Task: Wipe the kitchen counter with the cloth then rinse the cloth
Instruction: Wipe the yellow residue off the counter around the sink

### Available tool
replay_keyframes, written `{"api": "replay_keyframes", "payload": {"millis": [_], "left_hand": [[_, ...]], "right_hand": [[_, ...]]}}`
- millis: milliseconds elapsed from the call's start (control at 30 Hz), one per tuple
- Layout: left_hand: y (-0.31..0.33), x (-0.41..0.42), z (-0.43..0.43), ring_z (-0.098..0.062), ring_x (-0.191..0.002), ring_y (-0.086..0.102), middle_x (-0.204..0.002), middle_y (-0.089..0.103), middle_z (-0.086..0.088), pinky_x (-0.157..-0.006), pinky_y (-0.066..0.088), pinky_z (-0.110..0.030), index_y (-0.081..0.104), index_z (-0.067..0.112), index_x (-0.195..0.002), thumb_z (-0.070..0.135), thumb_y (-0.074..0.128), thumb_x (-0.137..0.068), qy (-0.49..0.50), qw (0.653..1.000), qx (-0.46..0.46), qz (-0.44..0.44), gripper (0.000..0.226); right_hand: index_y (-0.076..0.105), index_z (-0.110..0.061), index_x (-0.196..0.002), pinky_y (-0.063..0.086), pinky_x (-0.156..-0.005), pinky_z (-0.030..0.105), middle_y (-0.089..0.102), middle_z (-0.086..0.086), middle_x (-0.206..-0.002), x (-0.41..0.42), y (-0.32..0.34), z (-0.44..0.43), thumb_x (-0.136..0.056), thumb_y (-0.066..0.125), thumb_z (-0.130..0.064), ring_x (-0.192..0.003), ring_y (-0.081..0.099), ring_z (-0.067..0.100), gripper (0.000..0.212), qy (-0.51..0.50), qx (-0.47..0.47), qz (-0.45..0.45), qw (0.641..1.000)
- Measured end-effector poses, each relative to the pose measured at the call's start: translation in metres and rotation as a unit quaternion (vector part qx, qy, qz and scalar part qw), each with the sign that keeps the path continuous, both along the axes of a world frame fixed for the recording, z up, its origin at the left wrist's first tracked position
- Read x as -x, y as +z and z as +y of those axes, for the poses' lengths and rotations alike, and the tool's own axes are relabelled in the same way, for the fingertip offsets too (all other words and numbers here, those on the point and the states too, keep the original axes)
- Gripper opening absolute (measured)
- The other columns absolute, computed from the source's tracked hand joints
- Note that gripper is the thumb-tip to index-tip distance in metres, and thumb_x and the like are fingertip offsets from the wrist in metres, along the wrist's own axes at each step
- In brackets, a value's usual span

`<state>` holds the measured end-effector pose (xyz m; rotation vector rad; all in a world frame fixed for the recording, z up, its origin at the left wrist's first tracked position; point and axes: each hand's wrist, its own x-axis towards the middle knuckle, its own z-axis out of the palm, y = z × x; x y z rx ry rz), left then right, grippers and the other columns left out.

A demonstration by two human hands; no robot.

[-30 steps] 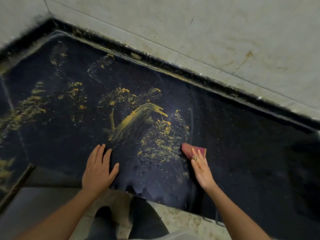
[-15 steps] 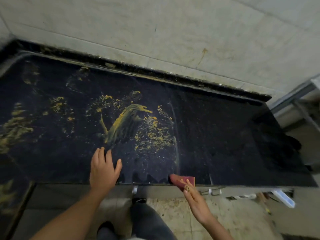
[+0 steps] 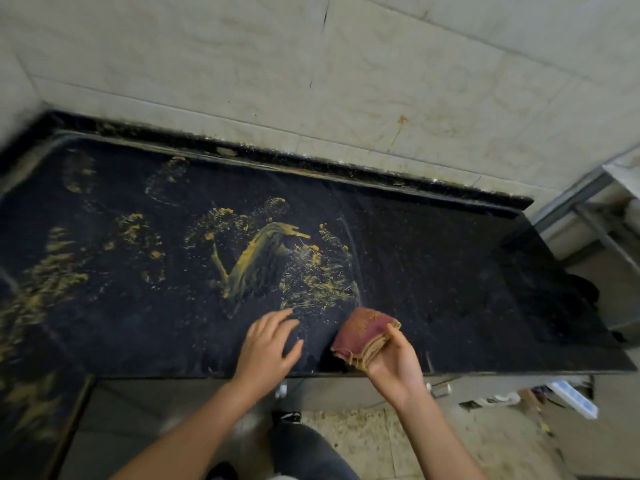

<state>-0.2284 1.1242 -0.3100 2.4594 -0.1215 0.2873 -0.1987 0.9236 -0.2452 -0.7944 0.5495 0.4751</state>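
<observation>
The desk point(image 3: 433, 271) is a long slab of black polished stone, finely speckled, with a raised lip of the same stone along the back. Thick mustard-yellow smears point(image 3: 256, 258) cover its left and middle parts: one broad, ridged streak curves through the centre, with dabbed, feathery patches around it. The right part of the slab looks darker and nearly free of yellow. Behind it stands a wall of large pale marbled tiles point(image 3: 311, 81), marked with a few brownish drips.

The right hand point(image 3: 394, 365) holds a folded maroon cloth point(image 3: 363, 329) just above the front edge of the desk. The cloth is a thick, soft wad of several layers; its upper face is flecked with yellow and its layered edges are stained ochre. The fingers point(image 3: 393, 330) curl round the near end of the wad, so most of the cloth sticks out beyond them towards the smears.

The left hand point(image 3: 266, 348) lies just beside the cloth, with its fingers point(image 3: 277, 318) spread and relaxed over the stone; it seems to rest there, though blur hides the contact. Below is a speckled beige floor point(image 3: 381, 441).
</observation>
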Motion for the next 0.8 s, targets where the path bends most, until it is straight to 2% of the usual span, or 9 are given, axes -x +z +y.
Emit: {"api": "replay_keyframes", "payload": {"millis": [167,300,400,467,500,567,600,700,800], "left_hand": [[0.022,-0.016,-0.021,-0.013,-0.118,0.042,-0.127,0.053,-0.002,-0.098,0.035,-0.025,0.052,0.013,-0.129,0.046,0.050,-0.080,-0.113,0.989,0.075,0.066,0.059],[0.030,-0.020,-0.012,-0.017,-0.110,0.052,-0.118,0.061,-0.003,-0.095,0.035,-0.023,0.060,0.014,-0.123,0.050,0.053,-0.075,-0.100,0.987,0.108,0.061,0.060],[0.035,-0.026,-0.010,-0.015,-0.103,0.057,-0.111,0.065,0.000,-0.089,0.040,-0.023,0.064,0.017,-0.118,0.040,0.065,-0.078,-0.084,0.988,0.117,0.052,0.046],[0.040,-0.031,-0.011,-0.018,-0.098,0.059,-0.104,0.067,-0.001,-0.086,0.044,-0.027,0.068,0.016,-0.111,0.023,0.070,-0.079,-0.068,0.985,0.144,0.061,0.032],[0.044,-0.034,-0.012,-0.018,-0.095,0.060,-0.100,0.068,-0.002,-0.085,0.046,-0.029,0.071,0.015,-0.107,0.020,0.070,-0.079,-0.061,0.982,0.166,0.069,0.028],[0.051,-0.039,-0.013,-0.017,-0.087,0.062,-0.093,0.069,-0.004,-0.081,0.047,-0.029,0.073,0.013,-0.100,0.020,0.070,-0.079,-0.048,0.973,0.209,0.090,0.023],[0.055,-0.041,-0.013,-0.014,-0.082,0.062,-0.090,0.068,-0.003,-0.078,0.046,-0.026,0.073,0.010,-0.099,0.018,0.070,-0.080,-0.041,0.967,0.229,0.105,0.020],[0.070,-0.049,-0.013,0.010,-0.061,0.053,-0.070,0.064,0.016,-0.064,0.041,-0.014,0.069,0.009,-0.088,0.007,0.063,-0.085,-0.026,0.937,0.315,0.147,0.008],[0.085,-0.055,-0.010,0.006,-0.054,0.048,-0.055,0.060,0.013,-0.058,0.037,-0.013,0.068,0.004,-0.079,0.005,0.059,-0.087,-0.013,0.920,0.352,0.170,0.012]], "right_hand": [[0.057,0.002,-0.110,0.057,-0.065,0.049,0.068,0.024,-0.094,-0.021,-0.015,0.031,-0.008,0.087,-0.003,-0.076,0.070,0.034,0.107,0.019,-0.061,-0.005,0.998],[0.068,0.008,-0.086,0.057,-0.058,0.047,0.068,0.027,-0.086,-0.027,-0.010,0.038,-0.007,0.082,0.006,-0.070,0.069,0.036,0.080,0.054,-0.085,-0.022,0.995],[0.065,0.003,-0.091,0.057,-0.059,0.043,0.067,0.025,-0.085,-0.030,-0.006,0.040,-0.012,0.083,0.003,-0.069,0.067,0.034,0.081,0.084,-0.059,-0.050,0.993],[0.059,0.000,-0.098,0.057,-0.057,0.041,0.068,0.022,-0.081,-0.030,0.000,0.042,-0.028,0.086,-0.001,-0.066,0.067,0.031,0.075,0.113,-0.019,-0.067,0.991],[0.058,0.000,-0.098,0.057,-0.057,0.041,0.068,0.020,-0.079,-0.030,0.005,0.043,-0.046,0.081,-0.001,-0.064,0.067,0.029,0.057,0.129,0.002,-0.069,0.989],[0.057,-0.002,-0.097,0.058,-0.057,0.041,0.069,0.017,-0.075,-0.030,0.013,0.043,-0.079,0.053,0.006,-0.062,0.068,0.026,0.020,0.132,0.030,-0.064,0.989],[0.057,-0.002,-0.096,0.058,-0.055,0.041,0.070,0.016,-0.075,-0.032,0.011,0.042,-0.086,0.044,0.008,-0.062,0.068,0.025,0.020,0.126,0.048,-0.059,0.989],[0.060,-0.004,-0.091,0.058,-0.060,0.039,0.071,0.011,-0.071,-0.034,0.007,0.043,-0.088,0.043,0.011,-0.061,0.068,0.021,0.023,0.101,0.114,-0.061,0.986],[0.060,-0.008,-0.085,0.057,-0.066,0.037,0.070,0.009,-0.072,-0.035,0.004,0.040,-0.088,0.046,0.008,-0.063,0.066,0.020,0.021,0.094,0.135,-0.058,0.985]]}}
